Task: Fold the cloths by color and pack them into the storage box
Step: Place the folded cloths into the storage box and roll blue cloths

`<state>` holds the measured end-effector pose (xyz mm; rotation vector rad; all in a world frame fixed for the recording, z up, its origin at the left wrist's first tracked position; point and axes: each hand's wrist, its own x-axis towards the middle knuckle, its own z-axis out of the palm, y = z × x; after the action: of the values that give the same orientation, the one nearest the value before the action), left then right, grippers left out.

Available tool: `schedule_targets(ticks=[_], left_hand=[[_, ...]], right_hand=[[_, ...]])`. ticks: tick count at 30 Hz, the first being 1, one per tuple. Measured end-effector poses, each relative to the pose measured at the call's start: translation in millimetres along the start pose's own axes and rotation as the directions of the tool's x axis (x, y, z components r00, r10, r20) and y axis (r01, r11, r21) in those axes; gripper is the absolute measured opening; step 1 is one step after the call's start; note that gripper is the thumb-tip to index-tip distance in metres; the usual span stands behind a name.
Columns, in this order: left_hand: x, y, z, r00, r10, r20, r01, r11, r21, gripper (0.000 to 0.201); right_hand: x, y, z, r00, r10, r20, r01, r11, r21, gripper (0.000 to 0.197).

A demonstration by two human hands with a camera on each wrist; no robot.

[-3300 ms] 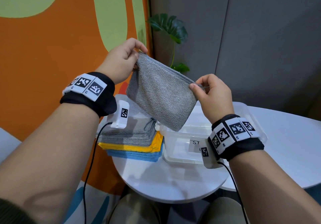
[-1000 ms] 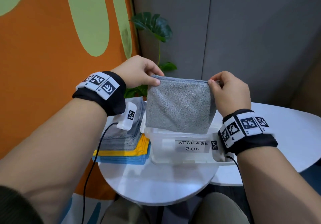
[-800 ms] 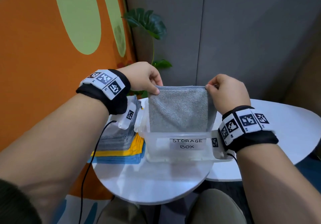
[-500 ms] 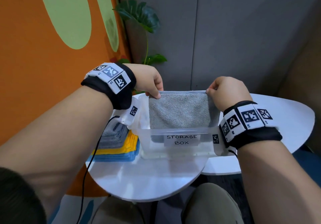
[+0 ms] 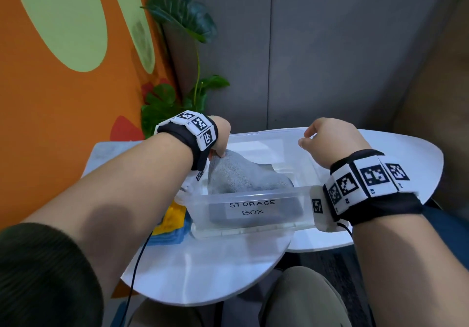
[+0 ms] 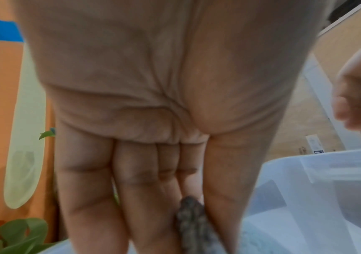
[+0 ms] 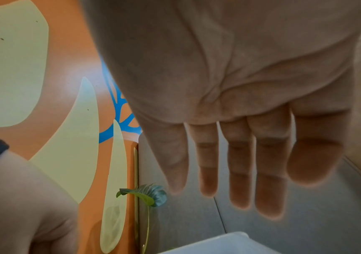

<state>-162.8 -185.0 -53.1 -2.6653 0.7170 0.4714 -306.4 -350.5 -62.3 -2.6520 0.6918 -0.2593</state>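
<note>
Cloth [image 5: 243, 177] in box [image 5: 253, 194] — left hand [image 5: 220, 138] pinching raised corner.

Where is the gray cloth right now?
In the head view, the gray cloth lies inside the clear storage box, toward its left end, with the left hand pinching its corner.

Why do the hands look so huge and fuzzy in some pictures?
Left wrist view: the left hand fills the picture because the camera sits close, and the grey cloth is soft. Right wrist view: the right hand looms too, its fingers blurred. Head view: sharper, edges bent.
</note>
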Motion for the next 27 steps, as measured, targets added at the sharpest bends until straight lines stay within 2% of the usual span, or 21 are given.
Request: schedule_targets(ticks=[7,10,13,16,19,21,23,25,27], left_hand=[[-1,-6,-7,0.997,0.012,-0.073,-0.013,1.000,-0.007,0.039],[-4,-15,-7,0.992,-0.008,-0.128,0.019,0.997,0.081,0.038],[-9,-25,-3,0.994,-0.067,-0.085,0.080,0.983,0.165,0.036],[-7,-31,7,0.995,-0.096,0.008,0.093,0.977,0.194,0.037],[-6,-30,15,0.995,-0.099,0.021,0.088,0.947,0.309,0.029],[-4,-27,16,0.994,-0.101,0.038,0.080,0.927,0.365,0.031],[-7,-29,15,0.994,-0.093,0.055,0.065,0.922,0.382,0.021],[-14,-37,11,0.995,-0.089,0.035,0.068,0.916,0.396,0.006],[-20,-42,9,0.999,-0.037,-0.022,0.043,0.936,0.350,0.018]], right_hand=[[-2,4,11,0.987,0.072,0.147,-0.053,0.990,-0.132,0.029],[-2,6,18,0.981,0.086,0.174,-0.059,0.986,-0.153,0.029],[-3,4,23,0.978,0.080,0.193,-0.045,0.983,-0.179,0.030],[-9,3,26,0.985,0.074,0.159,-0.043,0.981,-0.188,0.036],[-15,4,26,0.992,0.067,0.109,-0.047,0.983,-0.175,0.040],[-17,4,26,0.993,0.069,0.100,-0.051,0.984,-0.168,0.040],[-21,3,28,0.993,0.078,0.085,-0.064,0.986,-0.155,0.039],[-23,2,29,0.995,0.086,0.057,-0.078,0.988,-0.137,0.038],[-25,1,31,0.995,0.095,0.037,-0.090,0.989,-0.113,0.037]])
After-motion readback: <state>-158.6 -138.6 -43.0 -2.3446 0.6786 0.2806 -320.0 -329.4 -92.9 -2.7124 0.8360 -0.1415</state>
